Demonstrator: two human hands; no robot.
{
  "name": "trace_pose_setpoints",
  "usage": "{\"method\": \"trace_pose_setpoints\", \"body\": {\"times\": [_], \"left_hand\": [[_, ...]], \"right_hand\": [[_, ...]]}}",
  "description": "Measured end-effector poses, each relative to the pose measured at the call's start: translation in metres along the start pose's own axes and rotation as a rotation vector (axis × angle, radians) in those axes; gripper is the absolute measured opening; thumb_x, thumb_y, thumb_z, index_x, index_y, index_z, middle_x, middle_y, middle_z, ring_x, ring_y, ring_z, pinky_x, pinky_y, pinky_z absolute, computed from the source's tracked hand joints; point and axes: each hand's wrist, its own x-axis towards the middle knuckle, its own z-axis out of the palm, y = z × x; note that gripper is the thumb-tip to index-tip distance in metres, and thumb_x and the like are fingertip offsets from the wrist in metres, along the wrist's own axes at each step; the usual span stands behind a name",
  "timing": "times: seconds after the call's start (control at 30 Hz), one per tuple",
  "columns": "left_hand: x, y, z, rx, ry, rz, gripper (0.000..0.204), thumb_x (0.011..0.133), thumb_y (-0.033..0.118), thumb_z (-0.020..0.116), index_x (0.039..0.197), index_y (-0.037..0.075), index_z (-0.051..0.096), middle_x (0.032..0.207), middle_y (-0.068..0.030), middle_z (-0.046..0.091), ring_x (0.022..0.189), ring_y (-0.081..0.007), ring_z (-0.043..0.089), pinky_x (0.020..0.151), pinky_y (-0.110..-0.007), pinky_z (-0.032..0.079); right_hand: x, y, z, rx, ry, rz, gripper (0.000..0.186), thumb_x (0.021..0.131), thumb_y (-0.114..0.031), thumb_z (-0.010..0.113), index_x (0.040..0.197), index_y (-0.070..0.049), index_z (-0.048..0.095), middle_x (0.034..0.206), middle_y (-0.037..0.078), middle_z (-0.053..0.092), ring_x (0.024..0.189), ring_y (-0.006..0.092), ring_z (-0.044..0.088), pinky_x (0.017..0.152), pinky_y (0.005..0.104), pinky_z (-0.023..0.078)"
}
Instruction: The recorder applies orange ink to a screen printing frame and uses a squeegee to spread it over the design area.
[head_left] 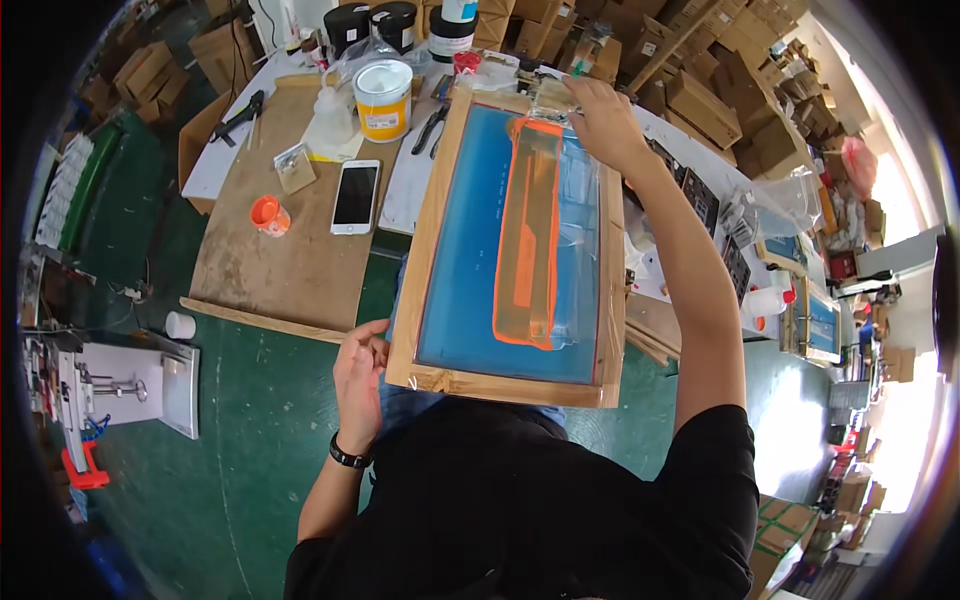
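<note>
A wooden-framed printing screen (pixel 520 235) with blue mesh is tilted in front of me. A long rectangle edged in bright orange ink runs down its middle, with clear tape along the right side. My left hand (pixel 360 375) is at the lower left edge of the frame, fingers curled against the wood, with some fingertips hidden. At the far right corner, my right hand (pixel 605 125) grips the frame, its fingers reaching over the edge; the underside of that grip is hidden.
On the brown board (pixel 290 255) at left are a white phone (pixel 355 197) and an orange ink cup (pixel 269 215). Behind it stand a yellow-and-white tub (pixel 383 100) and black jars (pixel 394 25). Black-handled pliers (pixel 431 130) lie beside the frame. Cardboard boxes (pixel 705 105) fill the back right.
</note>
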Motion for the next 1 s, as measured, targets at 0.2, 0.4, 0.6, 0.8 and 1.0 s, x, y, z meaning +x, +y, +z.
{"method": "trace_pose_setpoints", "body": {"times": [0.2, 0.4, 0.6, 0.8, 1.0], "left_hand": [[0.001, 0.004, 0.0, 0.092, -0.014, -0.001, 0.045, 0.109, 0.032, 0.054, 0.135, -0.003, 0.063, 0.087, -0.0018, 0.052, 0.081, -0.0121, 0.046, 0.077, -0.026, 0.038], [0.01, 0.008, 0.004, 0.165, -0.012, -0.006, 0.044, 0.108, 0.033, 0.055, 0.132, -0.003, 0.065, 0.084, -0.0001, 0.05, 0.078, -0.0115, 0.045, 0.075, -0.025, 0.036], [0.013, 0.006, 0.008, 0.17, 0.019, -0.018, 0.046, 0.107, 0.035, 0.056, 0.131, -0.003, 0.066, 0.082, 0.0011, 0.048, 0.077, -0.0108, 0.043, 0.075, -0.025, 0.034], [0.013, 0.007, 0.012, 0.164, 0.045, -0.024, 0.046, 0.107, 0.035, 0.057, 0.13, -0.003, 0.066, 0.081, 0.0021, 0.046, 0.076, -0.0103, 0.041, 0.075, -0.024, 0.032], [0.012, 0.008, 0.011, 0.146, 0.047, -0.045, 0.047, 0.106, 0.035, 0.057, 0.13, -0.004, 0.065, 0.081, 0.0022, 0.045, 0.077, -0.0102, 0.04, 0.075, -0.024, 0.032]], "right_hand": [[0.004, -0.005, 0.006, 0.036, -0.241, 0.041, 0.039, 0.093, -0.017, 0.069, 0.13, -0.007, 0.069, 0.117, 0.011, 0.075, 0.106, 0.034, 0.068, 0.089, 0.0416, 0.053], [0.019, -0.008, 0.013, 0.194, -0.387, 0.227, 0.033, 0.091, -0.018, 0.071, 0.122, -0.007, 0.074, 0.104, 0.013, 0.076, 0.091, 0.0339, 0.068, 0.081, 0.0408, 0.053], [0.03, 0.003, 0.023, 0.253, -0.407, 0.093, 0.032, 0.091, -0.017, 0.072, 0.121, -0.007, 0.076, 0.103, 0.012, 0.078, 0.084, 0.0313, 0.067, 0.079, 0.0391, 0.052], [0.029, 0.01, 0.011, 0.389, -0.451, 0.052, 0.033, 0.09, -0.019, 0.072, 0.12, -0.01, 0.077, 0.106, 0.009, 0.079, 0.091, 0.0311, 0.069, 0.083, 0.0393, 0.053], [0.021, 0.006, 0.001, 0.449, -0.514, 0.073, 0.034, 0.089, -0.004, 0.074, 0.123, -0.007, 0.077, 0.11, 0.008, 0.079, 0.086, 0.0235, 0.067, 0.081, 0.0358, 0.053]]}}
